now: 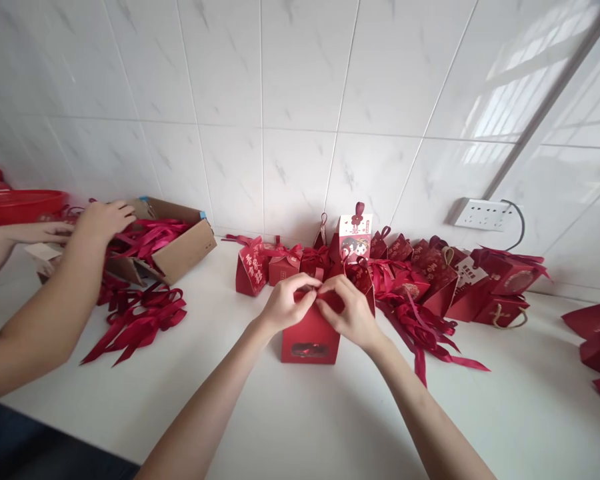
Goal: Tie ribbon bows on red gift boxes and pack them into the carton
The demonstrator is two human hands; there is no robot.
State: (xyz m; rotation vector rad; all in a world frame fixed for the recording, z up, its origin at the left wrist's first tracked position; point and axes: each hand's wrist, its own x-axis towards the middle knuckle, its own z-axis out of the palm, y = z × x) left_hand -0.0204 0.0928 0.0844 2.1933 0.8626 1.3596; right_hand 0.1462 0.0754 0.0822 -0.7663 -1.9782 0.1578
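Observation:
A red gift box with a dark oval window low on its front stands upright on the white table before me. At its top my left hand pinches the closing edge from the left. Thumb and fingertips of my right hand are pressed together there from the other side, close to touching the left fingers. The fingers cover the very top, and whether a ribbon lies between them cannot be made out. Just behind stands a white-fronted box with a cartoon couple printed on it.
Several finished-looking red boxes line the wall, with loose red ribbons at right and a ribbon pile at left. Another person's arm reaches by a cardboard carton. A power strip hangs on the wall.

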